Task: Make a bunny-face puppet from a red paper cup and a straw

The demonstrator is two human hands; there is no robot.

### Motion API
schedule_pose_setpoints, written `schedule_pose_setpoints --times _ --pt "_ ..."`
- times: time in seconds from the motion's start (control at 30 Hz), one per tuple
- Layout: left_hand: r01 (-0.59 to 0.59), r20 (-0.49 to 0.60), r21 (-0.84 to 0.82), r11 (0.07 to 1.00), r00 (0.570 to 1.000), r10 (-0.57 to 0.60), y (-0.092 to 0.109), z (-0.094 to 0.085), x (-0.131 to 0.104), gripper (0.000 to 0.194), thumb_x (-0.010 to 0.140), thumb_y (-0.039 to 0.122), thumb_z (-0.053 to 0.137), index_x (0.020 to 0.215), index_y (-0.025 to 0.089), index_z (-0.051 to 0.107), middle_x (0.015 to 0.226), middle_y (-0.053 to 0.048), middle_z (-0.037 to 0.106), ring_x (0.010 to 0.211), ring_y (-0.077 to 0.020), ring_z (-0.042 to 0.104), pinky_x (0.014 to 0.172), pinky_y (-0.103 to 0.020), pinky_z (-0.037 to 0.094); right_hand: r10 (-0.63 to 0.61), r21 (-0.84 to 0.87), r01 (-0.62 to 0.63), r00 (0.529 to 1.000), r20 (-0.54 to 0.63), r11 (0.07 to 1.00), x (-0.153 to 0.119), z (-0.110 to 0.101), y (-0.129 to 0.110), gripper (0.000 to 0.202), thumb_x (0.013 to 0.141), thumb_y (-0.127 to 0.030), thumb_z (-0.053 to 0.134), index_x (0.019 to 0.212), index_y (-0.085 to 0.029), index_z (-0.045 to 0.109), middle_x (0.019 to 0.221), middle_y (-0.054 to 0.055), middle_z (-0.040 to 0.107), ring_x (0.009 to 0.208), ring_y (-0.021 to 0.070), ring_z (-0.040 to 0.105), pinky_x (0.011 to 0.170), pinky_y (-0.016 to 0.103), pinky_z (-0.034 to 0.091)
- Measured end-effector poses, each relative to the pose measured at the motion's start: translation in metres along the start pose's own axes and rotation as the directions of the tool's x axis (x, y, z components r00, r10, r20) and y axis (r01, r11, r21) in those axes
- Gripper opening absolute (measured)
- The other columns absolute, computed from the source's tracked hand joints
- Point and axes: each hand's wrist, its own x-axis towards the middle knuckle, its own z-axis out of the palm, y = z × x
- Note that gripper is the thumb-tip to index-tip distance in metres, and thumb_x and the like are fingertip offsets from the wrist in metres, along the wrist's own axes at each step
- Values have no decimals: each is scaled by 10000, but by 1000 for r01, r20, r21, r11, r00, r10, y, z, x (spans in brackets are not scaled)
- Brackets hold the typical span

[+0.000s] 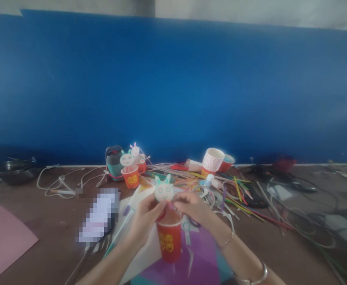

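Note:
A round white paper rabbit face (164, 192) with green ears and drawn features stands upright just above a red paper cup (170, 242) with yellow print. My left hand (149, 211) pinches the face's lower left edge between thumb and fingers. On the other side, my right hand (193, 205) is closed at its lower right edge, near a small pink piece; the exact grip is blurred. The cup rests on a purple sheet (204, 253), below both hands and not gripped by them. Small paper cut-outs (187, 229) lie to the cup's right.
Finished-looking rabbit cups (131, 176) stand at the back beside a dark teal container (114, 162). Behind my right hand are stacked paper cups (212, 160), loose coloured strips (241, 194) and tape rolls. A phone (99, 217) lies left, pink paper (5, 241) farther left. Cables cover the right.

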Motion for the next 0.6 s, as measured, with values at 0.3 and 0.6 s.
schedule_pose_setpoints --times 0.3,0.6 --pt "37 -55 40 999 998 -35 7 2 0 287 725 351 759 907 148 673 736 -33 649 674 -162 582 701 -300 484 -58 24 57 998 35 998 0 2 8 109 668 -248 601 667 -161 668 595 -20 589 548 94 491 552 219 405" --pt "10 -41 39 999 999 -8 6 1 -1 310 715 382 766 886 133 697 656 -31 639 682 -188 612 637 -275 471 28 -67 -21 993 115 998 -3 1 4 267 756 -388 664 615 -166 621 567 -15 556 562 106 480 550 222 397"
